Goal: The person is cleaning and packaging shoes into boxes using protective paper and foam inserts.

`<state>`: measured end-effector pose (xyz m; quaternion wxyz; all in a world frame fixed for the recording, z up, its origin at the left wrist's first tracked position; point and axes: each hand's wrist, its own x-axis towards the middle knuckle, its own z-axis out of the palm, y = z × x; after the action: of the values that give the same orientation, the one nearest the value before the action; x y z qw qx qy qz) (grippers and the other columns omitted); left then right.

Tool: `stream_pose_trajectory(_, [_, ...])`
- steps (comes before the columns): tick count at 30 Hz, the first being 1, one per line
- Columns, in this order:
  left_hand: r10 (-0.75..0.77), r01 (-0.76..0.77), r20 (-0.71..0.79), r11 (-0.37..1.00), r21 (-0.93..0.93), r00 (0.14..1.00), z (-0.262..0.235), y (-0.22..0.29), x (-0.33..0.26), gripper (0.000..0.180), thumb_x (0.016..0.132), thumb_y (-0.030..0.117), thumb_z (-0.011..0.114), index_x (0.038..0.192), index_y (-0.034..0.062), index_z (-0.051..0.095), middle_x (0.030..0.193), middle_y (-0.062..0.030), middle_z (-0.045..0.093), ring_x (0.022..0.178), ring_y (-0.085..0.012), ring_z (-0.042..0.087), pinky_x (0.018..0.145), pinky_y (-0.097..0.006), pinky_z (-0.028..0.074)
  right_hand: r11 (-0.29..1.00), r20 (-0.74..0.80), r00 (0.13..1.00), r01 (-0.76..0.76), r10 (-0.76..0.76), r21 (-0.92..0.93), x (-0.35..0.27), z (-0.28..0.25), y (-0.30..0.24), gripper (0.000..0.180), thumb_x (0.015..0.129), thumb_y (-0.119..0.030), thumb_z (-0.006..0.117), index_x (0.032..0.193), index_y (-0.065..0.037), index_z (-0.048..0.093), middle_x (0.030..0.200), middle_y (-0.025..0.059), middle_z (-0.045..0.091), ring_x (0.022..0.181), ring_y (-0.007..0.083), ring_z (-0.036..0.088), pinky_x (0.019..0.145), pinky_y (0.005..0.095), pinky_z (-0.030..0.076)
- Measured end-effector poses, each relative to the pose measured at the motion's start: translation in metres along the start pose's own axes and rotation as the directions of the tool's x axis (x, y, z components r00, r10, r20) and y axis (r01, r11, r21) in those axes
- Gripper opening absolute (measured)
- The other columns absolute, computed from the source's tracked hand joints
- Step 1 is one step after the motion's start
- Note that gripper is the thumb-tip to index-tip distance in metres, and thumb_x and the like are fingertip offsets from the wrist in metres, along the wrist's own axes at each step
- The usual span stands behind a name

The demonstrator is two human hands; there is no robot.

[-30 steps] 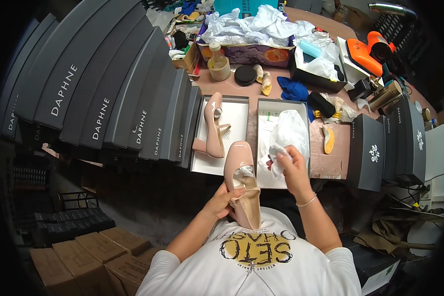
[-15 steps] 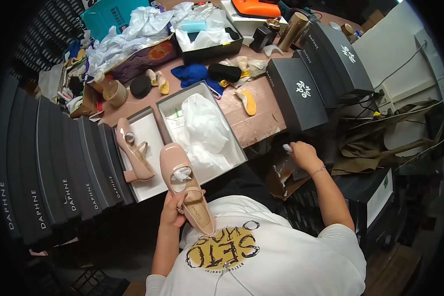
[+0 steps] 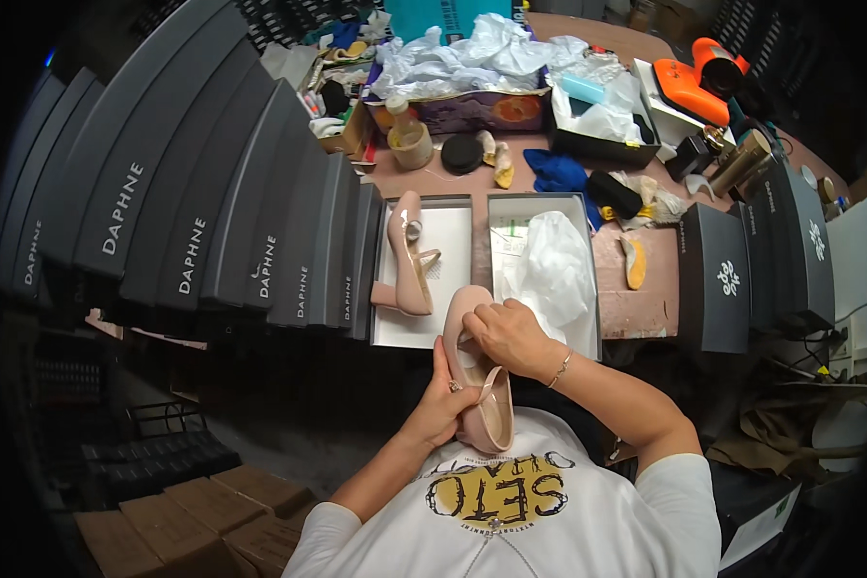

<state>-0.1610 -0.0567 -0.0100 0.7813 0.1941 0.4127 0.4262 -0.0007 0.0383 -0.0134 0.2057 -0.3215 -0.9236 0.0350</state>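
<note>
A glossy pink block-heeled strap shoe [image 3: 467,371] is held close to my chest, toe pointing away. My left hand [image 3: 438,400] grips its side near the strap, thumb pressed against it. My right hand [image 3: 512,337] is bent over the shoe's opening, fingertips pushed inside toward the toe. Whatever those fingers hold is hidden. The matching pink shoe [image 3: 410,265] lies on its side in a shallow white-lined box half [image 3: 453,332] on the left. Beside it, the other box half [image 3: 496,204] contains crumpled white tissue paper [image 3: 554,275] and a printed slip.
Dark grey shoe boxes [image 3: 222,212] stand in a row at left; more grey boxes [image 3: 713,279] are at right. Behind are a glue jar [image 3: 410,144], cloths [image 3: 559,173], a yellow sponge piece [image 3: 633,262] and an orange heat tool [image 3: 689,91]. Brown cartons [image 3: 183,520] sit low at left.
My right hand has come from a small carton at lower right, where it held something small and whitish, to the shoe's opening. The view has turned left.
</note>
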Motion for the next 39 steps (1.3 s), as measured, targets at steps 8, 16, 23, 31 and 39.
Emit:
stream_pose_trajectory(8, [0.048, -0.047, -0.033, 0.999, 0.005, 0.998, 0.006, -0.012, 0.001, 0.107, 0.078, -0.009, 0.058, 0.154, 0.0187, -0.012, 0.15, -0.0135, 0.026, 0.135, -0.0245, 0.038, 0.108, -0.039, 0.038, 0.967, 0.012, 0.986, 0.163, -0.169, 0.197, -0.019, 0.002, 0.015, 0.02, 0.076, -0.017, 0.064, 0.093, -0.012, 0.056, 0.079, 0.0035, 0.052, 0.07, 0.0193, 0.06, 0.062, 0.0303, 0.047])
stream_pose_trajectory(16, [0.042, -0.037, 0.047, 0.993, -0.113, 0.998, -0.003, -0.005, 0.01, 0.1, 0.078, 0.004, 0.068, 0.153, 0.0181, 0.003, 0.143, -0.0105, 0.034, 0.133, -0.0222, 0.04, 0.109, -0.038, 0.038, 0.615, -0.018, 0.815, -0.421, 0.579, 0.667, -0.025, -0.079, 0.06, 0.015, 0.079, -0.006, 0.072, 0.089, -0.003, 0.061, 0.08, 0.0097, 0.062, 0.063, 0.0185, 0.059, 0.061, 0.0303, 0.05])
stream_pose_trajectory(23, [-0.014, 0.008, 0.096, 0.998, 0.062, 0.995, 0.019, 0.012, 0.007, 0.107, 0.078, 0.0, 0.066, 0.152, 0.0191, -0.008, 0.144, -0.0123, 0.031, 0.134, -0.0241, 0.038, 0.108, -0.038, 0.04, 0.964, 0.314, 0.949, -0.078, -0.006, 0.255, -0.006, -0.039, 0.009, 0.029, 0.078, -0.028, 0.073, 0.093, -0.006, 0.063, 0.08, 0.0091, 0.063, 0.065, 0.0266, 0.066, 0.056, 0.0348, 0.052])
stream_pose_trajectory(31, [0.019, -0.027, 0.075, 0.993, 0.115, 0.997, 0.012, 0.011, 0.005, 0.108, 0.078, -0.002, 0.066, 0.152, 0.0171, -0.011, 0.144, -0.0126, 0.03, 0.135, -0.0235, 0.035, 0.109, -0.038, 0.039, 0.98, 0.197, 0.977, 0.044, -0.083, 0.195, -0.006, -0.012, 0.012, 0.028, 0.078, -0.027, 0.069, 0.092, -0.005, 0.059, 0.076, 0.0066, 0.061, 0.066, 0.0254, 0.067, 0.057, 0.0356, 0.053])
stream_pose_trajectory(39, [0.098, -0.096, 0.037, 0.994, -0.061, 0.994, 0.005, 0.006, 0.001, 0.102, 0.075, -0.003, 0.063, 0.152, 0.0172, -0.001, 0.143, -0.0103, 0.032, 0.133, -0.0225, 0.038, 0.108, -0.038, 0.04, 0.741, 0.162, 0.975, -0.219, 0.149, 0.635, -0.013, -0.088, 0.021, 0.014, 0.088, -0.016, 0.057, 0.093, -0.002, 0.056, 0.079, 0.0075, 0.058, 0.07, 0.0157, 0.06, 0.064, 0.0308, 0.05])
